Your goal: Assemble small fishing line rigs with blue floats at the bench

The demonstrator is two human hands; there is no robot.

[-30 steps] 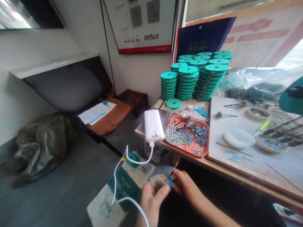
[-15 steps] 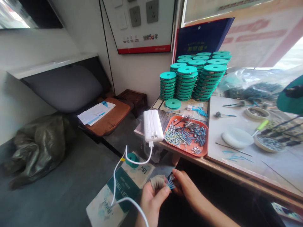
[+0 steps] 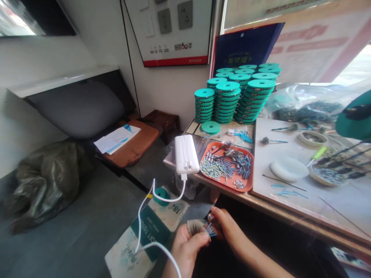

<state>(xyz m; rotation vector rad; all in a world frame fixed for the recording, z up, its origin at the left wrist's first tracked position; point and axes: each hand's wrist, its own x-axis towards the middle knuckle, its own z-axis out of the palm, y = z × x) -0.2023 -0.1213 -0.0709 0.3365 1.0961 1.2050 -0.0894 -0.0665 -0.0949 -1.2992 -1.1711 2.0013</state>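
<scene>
Through the head view I see my hands working on the near side of the tray (image 3: 248, 180), lower than the surface (image 3: 198, 144). My left grip (image 3: 187, 245) is closed, thumb pressing a fan of blue rods (image 3: 211, 229) and a curled grey strip (image 3: 194, 227). My right grip (image 3: 228, 227) is just beside the rods, but I cannot tell how far it is closed or what it holds. I judge the step in hand to be fine work at the rods' ends, and the next move calls for a steady left pinch and small right-finger motions. Loose parts (image 3: 222, 168) lie in the tray; spools (image 3: 227, 101) stand behind it, a power bank (image 3: 186, 153) just left.
</scene>
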